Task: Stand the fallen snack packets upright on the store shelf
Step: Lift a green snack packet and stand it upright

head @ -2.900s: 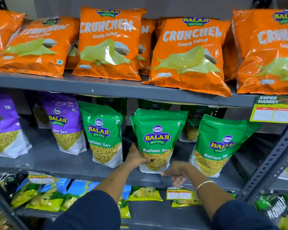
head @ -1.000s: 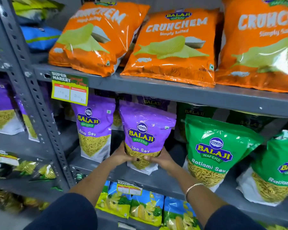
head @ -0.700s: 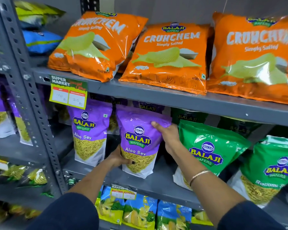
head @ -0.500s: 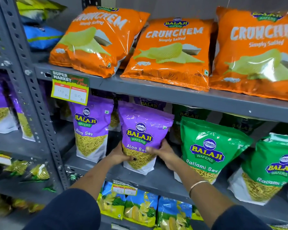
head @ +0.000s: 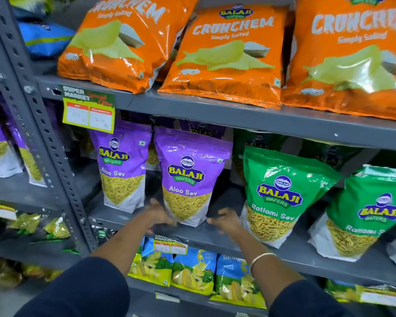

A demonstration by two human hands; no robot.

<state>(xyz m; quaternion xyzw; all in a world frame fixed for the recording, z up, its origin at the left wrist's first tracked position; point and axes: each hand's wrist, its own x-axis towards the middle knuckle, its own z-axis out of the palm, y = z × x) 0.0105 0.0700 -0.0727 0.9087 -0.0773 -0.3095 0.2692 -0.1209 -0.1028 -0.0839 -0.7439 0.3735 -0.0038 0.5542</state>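
A purple Balaji Aloo Sev packet (head: 186, 177) stands upright on the grey middle shelf (head: 293, 253). My left hand (head: 157, 215) holds its lower left corner, thumb up along the edge. My right hand (head: 226, 221) is just off the packet's lower right corner, fingers loosely apart and blurred, in the gap before a green Ratlami Sev packet (head: 278, 195). A second purple Aloo Sev packet (head: 121, 170) stands upright to the left. Another green packet (head: 370, 216) leans at the far right. More packets stand in shadow behind.
Orange Crunchem chip bags (head: 224, 56) lean on the upper shelf. A price tag (head: 88, 110) hangs from its edge. A perforated grey post (head: 44, 133) runs down the left. Blue and yellow packets (head: 192, 271) fill the lower shelf.
My right hand has come off the purple packet's lower right side and moved right. The packet has settled upright on the shelf. My left hand stays at its lower left corner.
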